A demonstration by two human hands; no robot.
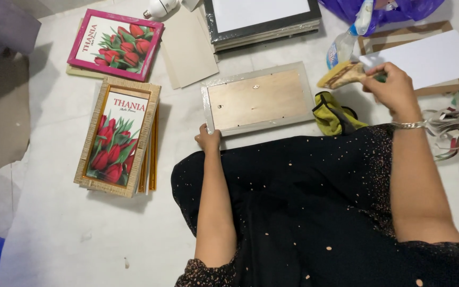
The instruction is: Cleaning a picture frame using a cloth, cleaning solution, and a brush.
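On the floor, left hand pins the face-down frame by its corner; right hand grips a brush, apparently mid-brushing; the bristles next need the frame's back.

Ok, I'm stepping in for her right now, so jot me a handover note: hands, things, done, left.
Left hand: grip on the near left corner of the face-down frame lying on the floor.
Right hand: holds a wide brush, lifted to the frame's right.
Nearby: yellow cloth, spray bottle, stack of gold frames, pink frame.
Done: frame laid back-up.
Left: brushing its back; the brush isn't touching it.
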